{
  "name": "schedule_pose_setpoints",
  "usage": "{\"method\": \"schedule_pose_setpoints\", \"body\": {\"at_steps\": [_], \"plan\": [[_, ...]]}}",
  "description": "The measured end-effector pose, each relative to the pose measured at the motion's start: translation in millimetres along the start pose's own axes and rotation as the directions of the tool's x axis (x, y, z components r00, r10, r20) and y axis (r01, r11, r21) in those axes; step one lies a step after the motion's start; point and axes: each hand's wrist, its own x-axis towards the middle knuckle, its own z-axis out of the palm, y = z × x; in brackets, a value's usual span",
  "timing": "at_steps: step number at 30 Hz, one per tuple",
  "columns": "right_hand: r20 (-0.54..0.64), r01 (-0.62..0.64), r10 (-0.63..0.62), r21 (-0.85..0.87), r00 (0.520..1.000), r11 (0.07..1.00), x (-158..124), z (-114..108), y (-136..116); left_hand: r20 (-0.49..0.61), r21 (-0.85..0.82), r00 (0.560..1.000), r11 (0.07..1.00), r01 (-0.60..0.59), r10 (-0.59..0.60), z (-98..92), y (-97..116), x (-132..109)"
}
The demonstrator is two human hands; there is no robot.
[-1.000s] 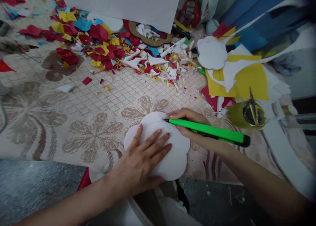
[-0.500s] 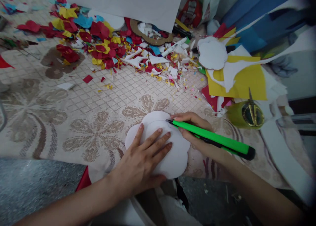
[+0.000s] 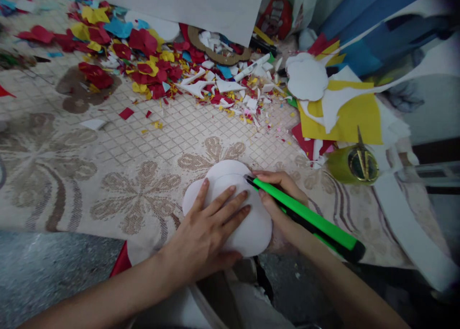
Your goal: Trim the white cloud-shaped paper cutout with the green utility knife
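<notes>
White lobed card (image 3: 256,226) lies at the near table edge (image 3: 108,219) beneath splayed left hand (image 3: 206,229); right hand (image 3: 292,188) clamps green cutter (image 3: 323,224).

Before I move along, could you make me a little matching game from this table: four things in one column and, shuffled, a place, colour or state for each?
1. Knife
2. Left hand
3. Yellow sheet
4. Cardboard ring

A. Brown, around white scraps
B. Partly under a white offcut
C. Spread on a white cutout
D. Green and black, in the right hand

Pairs: 1-D, 2-C, 3-B, 4-A
</notes>
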Motion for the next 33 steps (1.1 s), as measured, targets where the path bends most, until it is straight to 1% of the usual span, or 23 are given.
{"method": "schedule_pose_setpoints", "body": {"at_steps": [7, 11, 16, 22, 27, 33], "plan": [[-0.114, 0.001, -0.007, -0.047, 0.993, 0.999, -13.2, 11.7, -0.2, -0.009, 0.003, 1.0, 1.0, 0.003, -0.003, 1.0, 1.1, -0.4], [-0.155, 0.034, -0.041, -0.051, 0.987, 0.998, -17.3, 16.9, -1.6, -0.003, -0.002, 1.0, 1.0, 0.01, -0.01, 0.8, 1.1, -0.5], [-0.143, 0.09, -0.101, -0.084, 0.984, 0.992, -16.7, 19.0, 0.1, 0.006, -0.006, 1.0, 1.0, 0.011, -0.011, 0.9, 0.4, 0.1], [-0.157, 0.076, -0.086, -0.074, 0.984, 0.994, -18.0, 21.7, 2.3, 0.043, 0.031, 0.999, 0.999, 0.014, -0.015, -1.5, 1.7, 0.1], [-0.166, 0.103, -0.119, -0.101, 0.979, 0.99, -17.9, 21.8, 2.1, 0.039, -0.004, 0.999, 1.0, 0.021, -0.02, -1.3, 1.2, -0.5], [-0.157, 0.151, -0.164, -0.091, 0.974, 0.984, -18.4, 21.0, 5.8, 0.024, -0.016, 1.0, 1.0, 0.017, -0.016, -2.0, 0.9, -1.0]]}}
